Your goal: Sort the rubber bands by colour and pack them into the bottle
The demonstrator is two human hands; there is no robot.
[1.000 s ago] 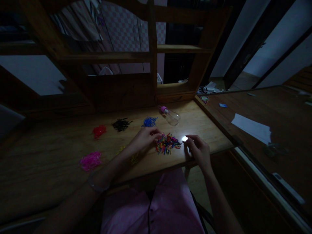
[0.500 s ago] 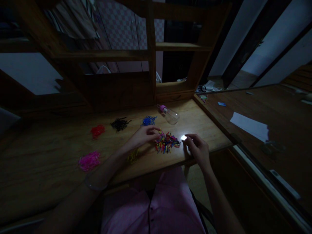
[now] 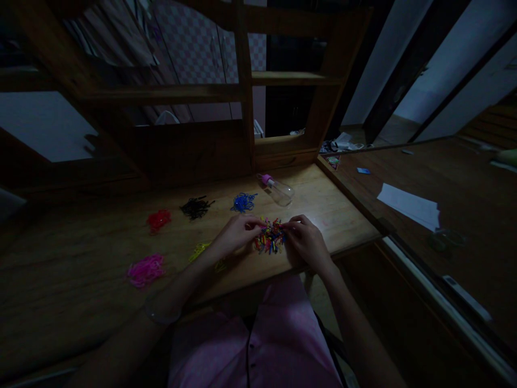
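Observation:
A mixed heap of small, thin, many-coloured pieces (image 3: 270, 240) lies on the wooden table; they look like paper clips or bands, too small to tell which. At its left edge, my left hand (image 3: 241, 233) has thumb and fingers drawn together in a pinch. My right hand (image 3: 305, 237) reaches into the heap's right side, fingertips pressed together. What either hand pinches cannot be made out. Sorted piles lie around: blue (image 3: 243, 202), black (image 3: 195, 208), red (image 3: 159, 220) and pink (image 3: 146, 270). My left forearm partly covers a yellow pile (image 3: 198, 251).
A clear bottle (image 3: 280, 193) with a purple cap lies behind the heap. The wooden shelf frame (image 3: 246, 97) rises at the table's back. On the lower surface to the right are white papers (image 3: 410, 206) and a small blue card (image 3: 363, 171).
My right hand has moved left from the bright spot on the table into the heap. My left hand has shifted slightly down and left, baring more of the yellow pile.

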